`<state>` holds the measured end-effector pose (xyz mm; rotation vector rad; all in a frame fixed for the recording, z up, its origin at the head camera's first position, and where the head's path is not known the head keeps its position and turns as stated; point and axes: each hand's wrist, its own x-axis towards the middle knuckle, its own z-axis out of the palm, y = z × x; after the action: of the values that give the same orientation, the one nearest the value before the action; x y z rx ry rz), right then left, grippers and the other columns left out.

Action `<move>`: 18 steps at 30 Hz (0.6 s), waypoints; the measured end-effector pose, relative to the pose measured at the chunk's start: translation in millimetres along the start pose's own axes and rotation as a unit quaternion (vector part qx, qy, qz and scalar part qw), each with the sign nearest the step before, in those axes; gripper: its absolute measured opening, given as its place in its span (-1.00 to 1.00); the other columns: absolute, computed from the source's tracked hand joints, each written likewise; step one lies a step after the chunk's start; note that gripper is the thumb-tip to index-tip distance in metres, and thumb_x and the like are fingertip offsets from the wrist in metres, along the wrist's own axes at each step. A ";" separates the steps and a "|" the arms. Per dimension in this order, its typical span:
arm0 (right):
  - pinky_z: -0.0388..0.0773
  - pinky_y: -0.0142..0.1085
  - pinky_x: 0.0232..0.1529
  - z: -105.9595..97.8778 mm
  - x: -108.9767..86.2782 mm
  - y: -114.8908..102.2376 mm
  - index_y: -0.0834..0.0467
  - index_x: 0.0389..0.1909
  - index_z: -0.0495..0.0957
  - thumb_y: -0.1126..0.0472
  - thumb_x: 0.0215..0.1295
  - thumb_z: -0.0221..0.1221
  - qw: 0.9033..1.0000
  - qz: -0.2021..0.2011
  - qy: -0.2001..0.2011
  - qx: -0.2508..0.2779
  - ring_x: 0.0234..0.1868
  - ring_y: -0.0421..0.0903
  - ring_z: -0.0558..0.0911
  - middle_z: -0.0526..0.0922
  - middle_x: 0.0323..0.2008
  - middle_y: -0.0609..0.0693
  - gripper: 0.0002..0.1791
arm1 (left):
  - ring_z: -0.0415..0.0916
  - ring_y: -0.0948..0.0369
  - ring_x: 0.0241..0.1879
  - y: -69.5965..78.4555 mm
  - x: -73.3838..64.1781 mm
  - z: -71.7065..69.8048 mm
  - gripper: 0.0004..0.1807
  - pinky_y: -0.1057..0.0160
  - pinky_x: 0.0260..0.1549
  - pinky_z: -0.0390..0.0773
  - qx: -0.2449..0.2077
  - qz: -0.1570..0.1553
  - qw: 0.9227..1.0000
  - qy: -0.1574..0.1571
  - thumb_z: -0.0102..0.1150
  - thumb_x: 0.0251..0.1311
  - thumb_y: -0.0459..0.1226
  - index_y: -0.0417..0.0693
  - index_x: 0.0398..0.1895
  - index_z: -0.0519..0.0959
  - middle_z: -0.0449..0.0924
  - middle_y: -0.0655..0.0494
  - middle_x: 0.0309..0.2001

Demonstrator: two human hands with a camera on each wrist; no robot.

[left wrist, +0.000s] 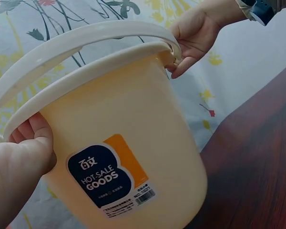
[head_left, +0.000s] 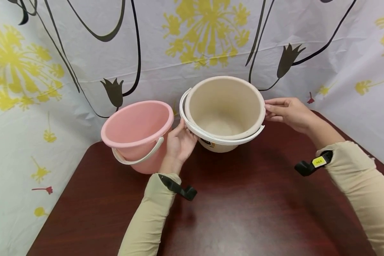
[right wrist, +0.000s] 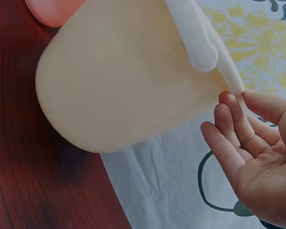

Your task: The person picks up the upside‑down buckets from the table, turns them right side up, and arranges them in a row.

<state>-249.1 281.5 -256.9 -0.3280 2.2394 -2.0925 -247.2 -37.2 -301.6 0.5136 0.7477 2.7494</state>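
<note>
A cream bucket (head_left: 225,106) stands between both hands at the back of the dark table, its mouth facing up toward the head view. Its white handle (head_left: 217,139) hangs down along the near side of the rim. My left hand (head_left: 181,142) grips the rim at the left, fingers curled beneath it in the left wrist view. On the opposite side, my right hand (head_left: 289,113) pinches the rim between thumb and fingertips, below the handle's pivot in the right wrist view. A dark blue and orange label (left wrist: 102,176) shows on the bucket's wall. Whether its base touches the table cannot be told.
Left of the cream bucket, a pink bucket (head_left: 137,124) with a white handle (head_left: 140,160) sits close behind my left hand. A reddish-brown table (head_left: 243,213) lies beneath. Flower-patterned white cloth (head_left: 153,71) hangs along the back and sides.
</note>
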 end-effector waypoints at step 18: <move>0.57 -0.36 -0.29 1.1 8.0 -3.6 0.07 -0.37 0.66 0.27 0.27 0.11 0.999 0.040 0.006 0.024 -0.42 -0.16 0.61 0.65 -0.44 0.00 -0.85 | 0.39 0.22 -0.27 3.7 -0.3 -3.5 -0.76 0.37 -0.28 0.44 -0.014 -0.035 0.998 0.051 -0.36 0.42 -0.22 -0.10 -0.06 0.32 0.47 0.09 -0.28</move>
<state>-256.3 278.7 -252.6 -0.2203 2.1659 -2.1108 -248.8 -41.9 -302.5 0.3353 0.7338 2.7333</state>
